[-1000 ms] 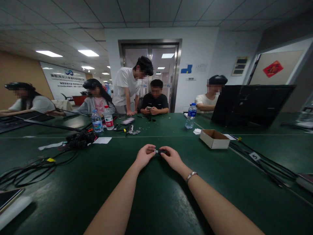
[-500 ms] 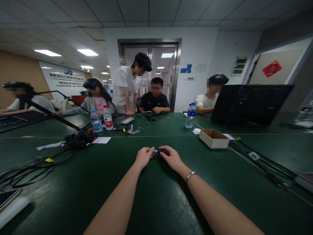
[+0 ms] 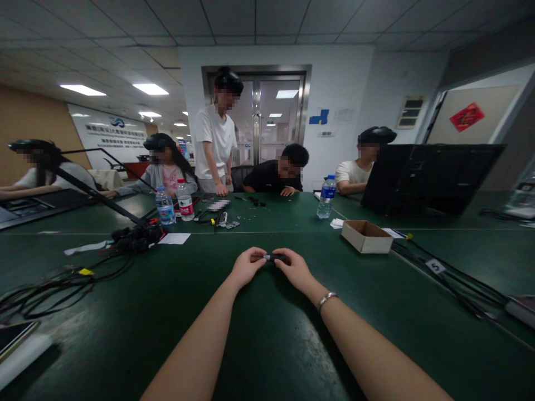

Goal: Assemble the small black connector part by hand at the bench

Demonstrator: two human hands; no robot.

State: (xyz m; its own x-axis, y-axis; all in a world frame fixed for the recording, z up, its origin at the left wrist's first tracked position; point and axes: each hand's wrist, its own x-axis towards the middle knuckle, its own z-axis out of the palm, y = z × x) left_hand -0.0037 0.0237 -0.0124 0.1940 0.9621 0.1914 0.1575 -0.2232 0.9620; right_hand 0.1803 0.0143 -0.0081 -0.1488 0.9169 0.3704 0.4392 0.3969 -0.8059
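Left hand [image 3: 247, 267] pinches the silver end of a small stick [image 3: 272, 258] — right hand [image 3: 295, 268] grips its dark end — over the desk [image 3: 271, 334].

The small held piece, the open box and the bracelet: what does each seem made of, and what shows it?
Small held piece: perhaps dark plastic with a metal end, as its left tip gleams silver; too small for certainty. Open box: probably cardboard, matt, pale outside, brown inside. Bracelet: likely polished metal, silvery with bright highlights.

Green table [image 3: 267, 328], white wall [image 3: 343, 78], glass doors [image 3: 279, 125].
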